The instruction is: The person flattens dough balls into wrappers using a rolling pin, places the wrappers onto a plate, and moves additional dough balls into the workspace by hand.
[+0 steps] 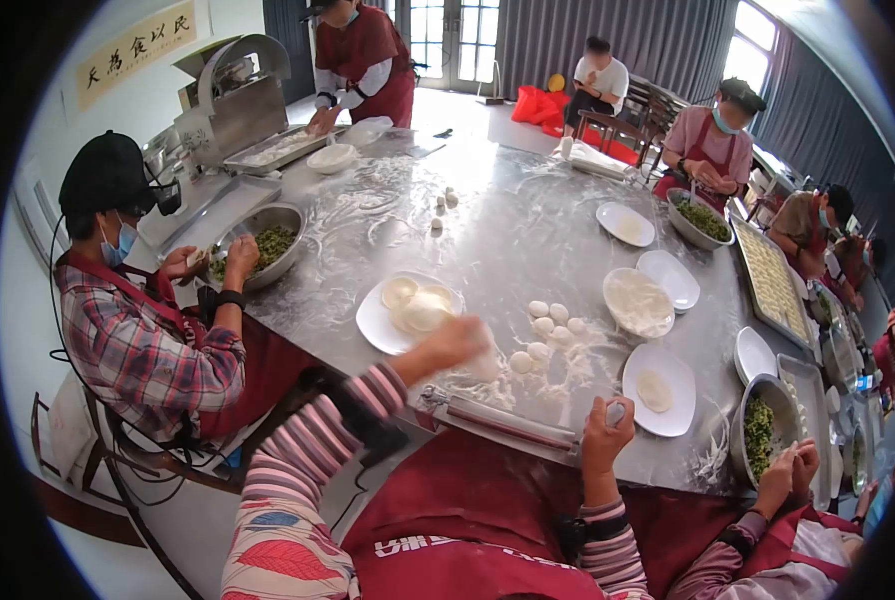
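Observation:
My left hand (pixel 450 347), smeared by motion, reaches over the near edge of a white plate (pixel 373 325) holding round flat dough wrappers (pixel 423 308). A pale blur beside its fingers cannot be made out as fingers or dough. My right hand (pixel 608 430) is closed at the table's near edge, with a small pale or metallic thing showing at its fingers that I cannot identify. Between my hands a long metal bar (pixel 508 418) lies along the table edge. Several small dough balls (pixel 541 327) sit on floured metal beyond it. Right of them, a white plate (pixel 676 415) carries one wrapper (pixel 654 391).
A floured metal table (pixel 508 220) spreads ahead. At left, a person works at a bowl of green filling (pixel 273 245); at right, another person's hands (pixel 788 470) are beside a similar bowl (pixel 760 435). A flour bowl (pixel 640 303) and a tray of dumplings (pixel 771 278) stand right.

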`<state>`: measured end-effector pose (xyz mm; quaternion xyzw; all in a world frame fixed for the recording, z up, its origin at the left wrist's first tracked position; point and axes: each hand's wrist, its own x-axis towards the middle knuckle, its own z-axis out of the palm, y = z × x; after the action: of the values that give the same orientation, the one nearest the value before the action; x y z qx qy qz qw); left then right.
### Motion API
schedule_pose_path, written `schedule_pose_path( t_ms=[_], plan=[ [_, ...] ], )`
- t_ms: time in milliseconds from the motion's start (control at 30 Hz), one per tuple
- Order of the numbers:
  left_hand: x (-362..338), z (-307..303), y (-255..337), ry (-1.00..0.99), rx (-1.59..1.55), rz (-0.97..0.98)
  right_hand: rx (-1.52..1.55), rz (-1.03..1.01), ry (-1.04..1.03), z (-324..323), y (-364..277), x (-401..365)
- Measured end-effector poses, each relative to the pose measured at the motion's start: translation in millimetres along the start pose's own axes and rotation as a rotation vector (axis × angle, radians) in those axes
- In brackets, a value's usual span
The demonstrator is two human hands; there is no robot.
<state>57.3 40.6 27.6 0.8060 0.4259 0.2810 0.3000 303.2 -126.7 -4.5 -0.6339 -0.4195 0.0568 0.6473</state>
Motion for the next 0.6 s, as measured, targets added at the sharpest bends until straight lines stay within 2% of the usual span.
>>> schedule_pose_path(
  t_ms=[67,100,133,167,200,267,333,400,433,600],
  plan=[
    [23.7,-56.3,-38.9,-0.102,0.048,-0.061,0.002,-0.004,0.003,2.6,1.3,1.0],
    [35.3,-67.1,-88.5,0.079,0.062,-0.076,-0.006,-0.014,0.007,2.3,3.0,1.5],
    [34.2,-89.4,-96.9,0.215,0.197,-0.19,-0.003,-0.007,0.011,2.3,6.5,2.2],
    [34.3,-103.5,-96.9,0.354,0.332,-0.3,-0.039,-0.122,0.034,3.7,10.8,4.1],
    [34.7,-104.5,-92.8,0.35,0.337,-0.296,-0.078,-0.237,0.057,5.3,11.5,5.7],
    [36.3,-95.7,-85.0,0.37,0.263,-0.184,-0.065,-0.256,0.064,6.4,7.7,6.4],
    [40.5,-63.0,-60.0,0.14,0.133,0.011,-0.078,-0.268,0.08,5.1,6.0,5.5],
    [37.9,-24.3,-16.4,-0.137,-0.004,-0.018,-0.011,-0.069,0.019,3.2,10.0,2.5],
    [39.3,-1.9,-5.0,-0.179,0.082,0.076,-0.036,-0.059,0.034,2.0,8.2,2.4],
    [46.6,61.6,32.9,-0.251,0.209,0.024,-0.007,-0.052,0.01,0.2,6.8,-1.2]
  ],
)
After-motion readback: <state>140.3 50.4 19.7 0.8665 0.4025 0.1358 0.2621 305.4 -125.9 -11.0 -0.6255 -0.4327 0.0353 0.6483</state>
